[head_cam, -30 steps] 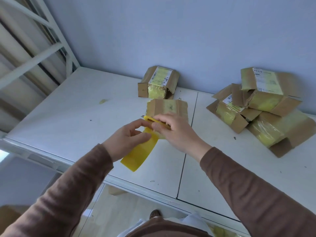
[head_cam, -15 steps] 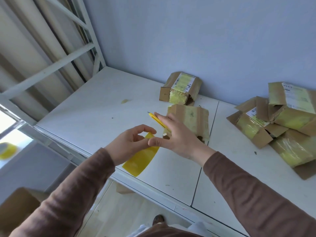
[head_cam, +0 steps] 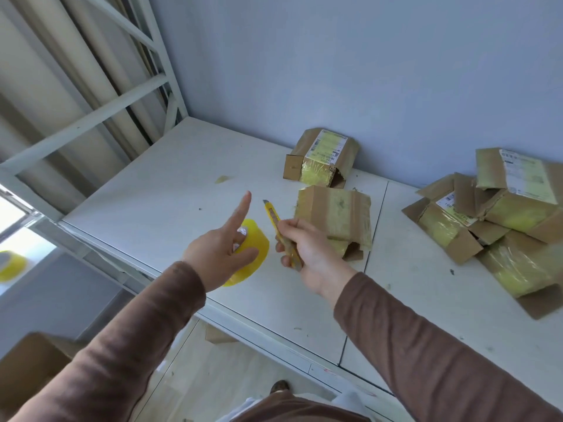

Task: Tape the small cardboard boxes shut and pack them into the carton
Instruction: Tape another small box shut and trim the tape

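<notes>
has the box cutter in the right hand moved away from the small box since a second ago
Yes. The box cutter, gripped by the right hand, was at the nearest small box's front edge; it now sits left of it, clear of the cardboard, blade pointing up.

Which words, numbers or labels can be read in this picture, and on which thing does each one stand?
Box by the wall: white shipping label with a barcode, print too small to read.
Open box in the right pile: label partly hidden, with large digits that look like "10", the rest blurred.
Top box of the right pile: white label, print too blurred to read.
Nearest box, tape roll and yellow knife: no text visible.
</notes>
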Available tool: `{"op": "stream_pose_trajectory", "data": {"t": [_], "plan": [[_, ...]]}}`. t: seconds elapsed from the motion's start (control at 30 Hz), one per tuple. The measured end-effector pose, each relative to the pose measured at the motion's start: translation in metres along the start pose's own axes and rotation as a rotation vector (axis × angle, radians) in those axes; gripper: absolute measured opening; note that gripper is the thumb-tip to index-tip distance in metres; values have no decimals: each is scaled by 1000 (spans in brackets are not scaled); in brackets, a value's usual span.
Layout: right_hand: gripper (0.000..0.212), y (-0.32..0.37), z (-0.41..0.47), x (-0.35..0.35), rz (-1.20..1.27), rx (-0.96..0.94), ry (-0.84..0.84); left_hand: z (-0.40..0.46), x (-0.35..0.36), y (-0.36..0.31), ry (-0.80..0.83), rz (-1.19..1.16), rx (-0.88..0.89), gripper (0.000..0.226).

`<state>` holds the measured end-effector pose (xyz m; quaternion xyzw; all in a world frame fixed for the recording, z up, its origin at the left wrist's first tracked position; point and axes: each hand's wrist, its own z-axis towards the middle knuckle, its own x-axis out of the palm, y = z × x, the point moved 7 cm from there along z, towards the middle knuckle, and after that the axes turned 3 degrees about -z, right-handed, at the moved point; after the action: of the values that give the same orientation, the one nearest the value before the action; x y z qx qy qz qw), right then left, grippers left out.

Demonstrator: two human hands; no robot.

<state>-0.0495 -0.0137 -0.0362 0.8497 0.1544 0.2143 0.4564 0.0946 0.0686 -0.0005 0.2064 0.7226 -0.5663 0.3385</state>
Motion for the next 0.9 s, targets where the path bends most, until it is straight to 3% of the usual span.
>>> {"op": "stream_pose_trajectory", "data": {"t": [0.07,0.17,0.37,0.53,0.6,0.7,0.77,0.83,0.9], "plan": [[16,-27,6,7,102,174,-38,-3,0,7,-36,146,6,99],[13,-56,12,17,138,272,-67,-3,4,15,-44,253,29,102],[18,-49,14,21,-96,49,-206,9,18,25,-71,405,-18,102],[36,-44,-2,20,-492,-54,-6,19,35,38,-85,444,-80,102],[38,-42,-11,9,-660,-191,-10,24,44,41,-51,450,-98,102],[24,-21,-35,-23,-794,-546,-180,33,46,39,-41,414,-143,96],[15,-2,-54,-54,-837,-748,-344,41,46,15,-142,336,-29,83],[10,12,-64,-89,-853,-847,-524,50,51,-21,-229,171,174,68],[12,20,-59,-119,-856,-829,-631,62,65,-51,-203,91,296,65]]}}
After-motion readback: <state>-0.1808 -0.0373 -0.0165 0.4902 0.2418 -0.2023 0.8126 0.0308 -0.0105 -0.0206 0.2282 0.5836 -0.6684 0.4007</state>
